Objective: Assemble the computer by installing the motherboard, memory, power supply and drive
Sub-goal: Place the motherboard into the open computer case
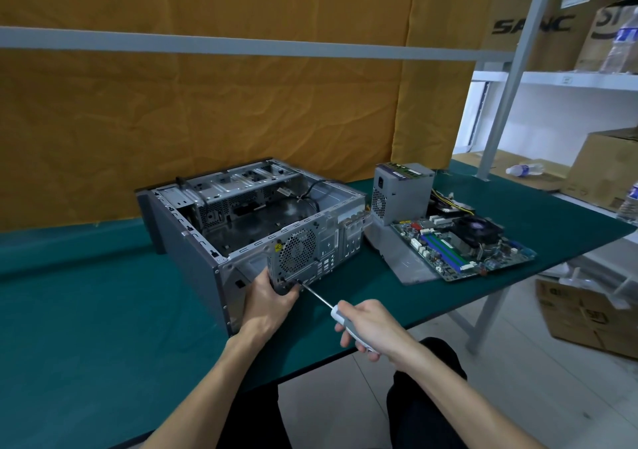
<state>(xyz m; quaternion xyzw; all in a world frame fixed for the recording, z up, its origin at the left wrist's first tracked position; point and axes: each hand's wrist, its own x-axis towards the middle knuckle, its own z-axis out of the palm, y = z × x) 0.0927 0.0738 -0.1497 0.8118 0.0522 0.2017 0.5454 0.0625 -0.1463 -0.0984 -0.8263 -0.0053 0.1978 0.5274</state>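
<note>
Driving a screw, by the look of it: right hand point(371, 326) is wrapped around the screwdriver point(340, 314) handle, tip set against the lower rear panel of the case point(241, 227). Left hand point(271, 296) grips that same bottom rear corner, fingers curled round the edge beside the tip, steadying it.

Case lies on its side on the green table point(86, 310), open face up. Inside: bare metal floor, empty drive cage at the far end, a loose black cable. No board in it yet.

Just right of the case, the motherboard point(462, 245) lies flat on a grey sheet, cooler fan fitted, slots facing up. I'd judge it stiff but fragile; hold by the edges, not the cooler or components.

Behind it the power supply point(402, 191) stands upright, a memory stick point(402, 167) lying on top. The supply is likely heavy, so grip the box sides; its cable bundle trails behind.

Drive: can't pick it out.
</note>
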